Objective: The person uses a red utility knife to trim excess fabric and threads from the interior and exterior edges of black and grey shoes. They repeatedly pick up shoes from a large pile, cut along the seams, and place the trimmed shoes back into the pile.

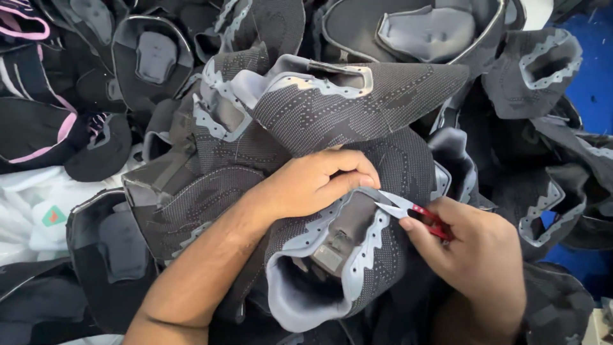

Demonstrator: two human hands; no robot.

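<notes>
Nearest me, low in the centre of the frame, sits a grey-and-black knit shoe upper, its pale grey collar gaping toward the lens. What lies inside that opening is too dark for me to read, and a small grey tab within it I cannot identify.

My left hand comes in from the lower left, forearm running diagonally up, fingers curled over the upper's top edge and pinching the lace-hole trim. My right hand enters from the lower right, wrist cut off by the bottom edge, closed around a red-handled snipper. Most of the tool is buried in the palm; only the red grip and pale blades show. The tips lie at the trim just beside the left thumb, and I cannot tell whether the blades are parted or touching cloth.

Around the hands, more uppers are piled across the whole frame, overlapping so that few show whole. At the upper left some carry pink trim. White bags lie at the left edge, and a blue surface shows at the right.
</notes>
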